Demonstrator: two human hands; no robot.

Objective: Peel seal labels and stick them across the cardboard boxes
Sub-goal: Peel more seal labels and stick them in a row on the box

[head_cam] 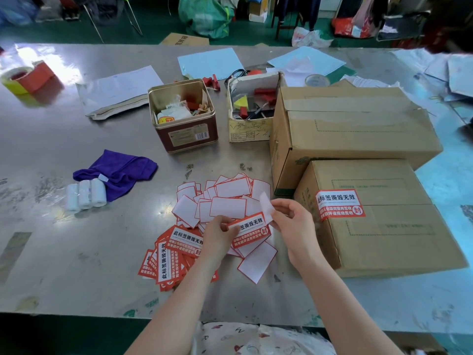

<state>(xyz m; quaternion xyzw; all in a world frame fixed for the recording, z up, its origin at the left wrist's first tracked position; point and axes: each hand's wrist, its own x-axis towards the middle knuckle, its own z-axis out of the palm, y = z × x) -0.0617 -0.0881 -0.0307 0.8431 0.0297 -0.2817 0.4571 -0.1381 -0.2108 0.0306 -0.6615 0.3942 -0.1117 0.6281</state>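
Observation:
My left hand [220,235] pinches the left end of a red and white seal label [252,231] held above the table. My right hand [294,221] pinches the white backing paper [266,203], which curls up off the label's right end. Below lie a stack of unpeeled red labels [174,254] and a heap of white red-edged backing papers [225,198]. To the right stands a smaller cardboard box [389,231] with one seal label [339,204] stuck over its top left edge. Behind it is a larger cardboard box [358,124].
On the metal table [76,252] are a purple cloth [117,170], white paper rolls [85,193], an open tin [183,115], an open carton of tools [252,106], a tape dispenser [25,76] at far left and loose paper sheets [210,62] at the back.

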